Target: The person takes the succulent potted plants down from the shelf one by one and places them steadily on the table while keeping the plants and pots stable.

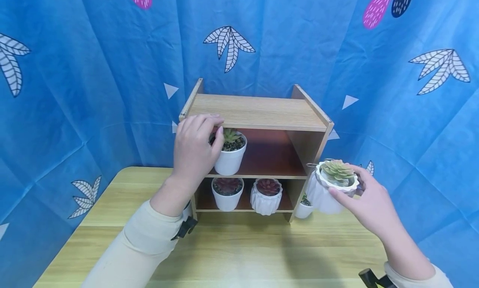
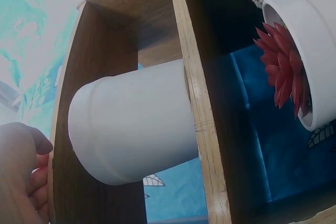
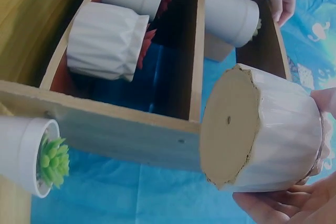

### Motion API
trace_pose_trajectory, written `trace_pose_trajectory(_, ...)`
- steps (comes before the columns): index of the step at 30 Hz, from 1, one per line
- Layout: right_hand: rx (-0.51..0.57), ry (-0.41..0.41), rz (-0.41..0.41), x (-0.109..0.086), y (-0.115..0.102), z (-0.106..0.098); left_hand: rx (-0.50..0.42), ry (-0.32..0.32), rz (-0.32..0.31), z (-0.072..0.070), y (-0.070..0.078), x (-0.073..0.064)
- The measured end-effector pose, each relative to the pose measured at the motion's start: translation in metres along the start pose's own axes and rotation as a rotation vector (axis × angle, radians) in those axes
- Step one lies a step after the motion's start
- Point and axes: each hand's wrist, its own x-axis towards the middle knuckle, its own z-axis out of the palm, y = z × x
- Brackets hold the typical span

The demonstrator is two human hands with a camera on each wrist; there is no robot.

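Right grip (image 1: 369, 200) holds potted succulent (image 1: 330, 192).

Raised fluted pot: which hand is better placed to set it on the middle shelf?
Right, probably. The right hand grips the fluted pot right of the shelf unit; the left hand is at its upper left.

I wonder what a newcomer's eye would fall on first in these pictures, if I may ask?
Probably the vivid blue cloth with leaf prints, which fills the background. In front of it stands a wooden shelf, with two red succulents in white pots on its lower level. To the shelf's right, the right hand holds a ridged white pot.
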Motion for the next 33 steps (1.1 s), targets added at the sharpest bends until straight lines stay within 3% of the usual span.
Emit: trace_pose_trajectory(33, 0.002, 0.063, 0.099, 0.013, 0.047, 0.004, -0.012, 0.026, 0.01, -0.001, 0.001, 0.001)
